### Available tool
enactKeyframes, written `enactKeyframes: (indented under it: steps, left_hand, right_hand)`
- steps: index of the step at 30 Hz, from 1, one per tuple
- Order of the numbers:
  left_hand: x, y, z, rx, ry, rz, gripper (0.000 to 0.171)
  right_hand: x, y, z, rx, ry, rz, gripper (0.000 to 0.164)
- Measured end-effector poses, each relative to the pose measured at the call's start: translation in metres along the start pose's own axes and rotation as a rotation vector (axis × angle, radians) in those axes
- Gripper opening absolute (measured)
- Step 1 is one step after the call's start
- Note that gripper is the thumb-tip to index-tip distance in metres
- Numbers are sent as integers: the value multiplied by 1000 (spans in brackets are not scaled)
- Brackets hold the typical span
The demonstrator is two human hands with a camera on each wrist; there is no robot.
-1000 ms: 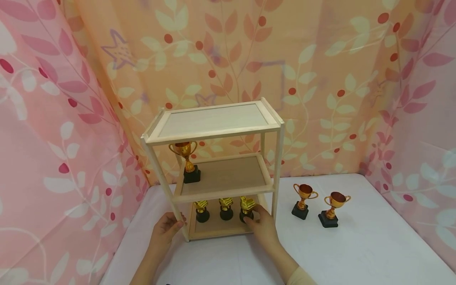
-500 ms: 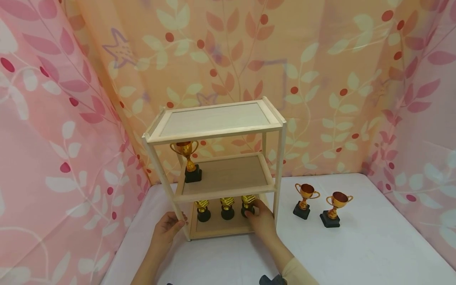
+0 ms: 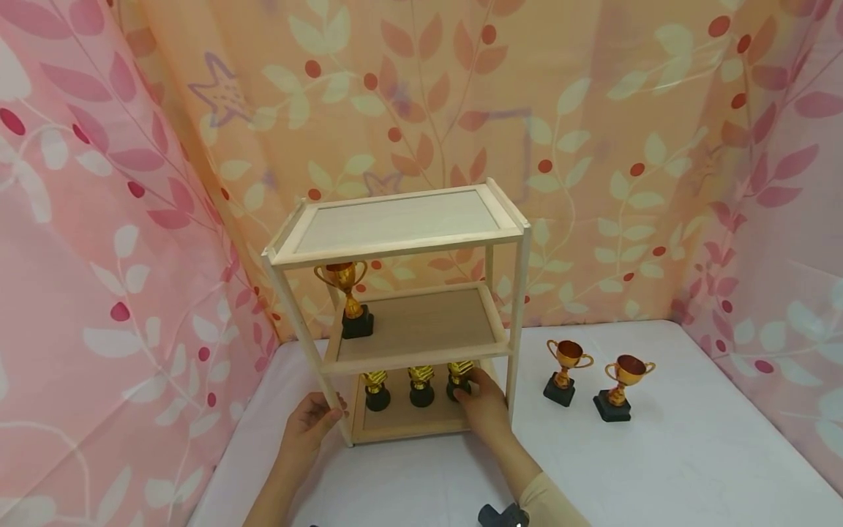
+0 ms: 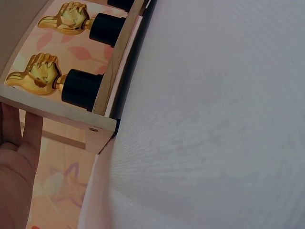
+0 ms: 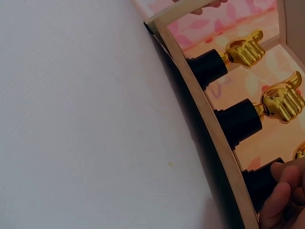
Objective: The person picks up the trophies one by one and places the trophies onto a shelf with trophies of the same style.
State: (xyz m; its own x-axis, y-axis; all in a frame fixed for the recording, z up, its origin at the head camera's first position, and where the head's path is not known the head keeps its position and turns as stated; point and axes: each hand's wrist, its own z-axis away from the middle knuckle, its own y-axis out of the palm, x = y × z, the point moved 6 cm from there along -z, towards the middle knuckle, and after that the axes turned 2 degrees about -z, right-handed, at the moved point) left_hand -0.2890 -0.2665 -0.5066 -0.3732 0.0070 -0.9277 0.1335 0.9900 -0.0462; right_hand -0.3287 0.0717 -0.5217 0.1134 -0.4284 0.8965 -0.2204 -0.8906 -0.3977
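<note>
A three-tier wooden shelf (image 3: 413,359) stands on the table. My left hand (image 3: 304,432) grips its front left post, thumb in front and fingers behind. Three gold thumbs-up trophies with round black bases line the bottom tier: a left one (image 3: 377,395), a middle one (image 3: 421,391) and a right one (image 3: 459,375). My right hand (image 3: 489,410) reaches into the bottom tier and pinches the right trophy by its black base (image 5: 259,183). In the right wrist view my fingers partly hide that trophy. A gold cup trophy (image 3: 351,298) stands at the left of the middle tier.
Two more cup trophies, a nearer one (image 3: 615,388) and a farther one (image 3: 564,372), stand on the white-covered table (image 3: 685,454) to the right. A dark object (image 3: 503,516) shows at the bottom edge by the right sleeve. Patterned curtains (image 3: 593,146) enclose the back and sides.
My right hand has moved slightly deeper into the bottom tier with the right trophy, then held still. The dark object has come into view at the bottom. My left hand stays on the post.
</note>
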Motion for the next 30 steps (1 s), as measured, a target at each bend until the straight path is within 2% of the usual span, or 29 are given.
enactKeyframes:
  steps: [7, 14, 28, 30]
  left_hand:
    - [0, 0, 0, -3, -16, 7, 23]
    - [-1, 0, 0, 7, 3, -1, 21]
    - [-5, 2, 1, 9, -15, 3, 21]
    - [-5, 2, 1, 8, -21, 6, 21]
  right_hand:
    - [-1, 0, -1, -3, -5, 6, 41]
    - [0, 0, -1, 0, 2, 2, 41]
    - [1, 1, 1, 32, 33, -20, 42]
    - [-1, 2, 2, 40, 61, -43, 43]
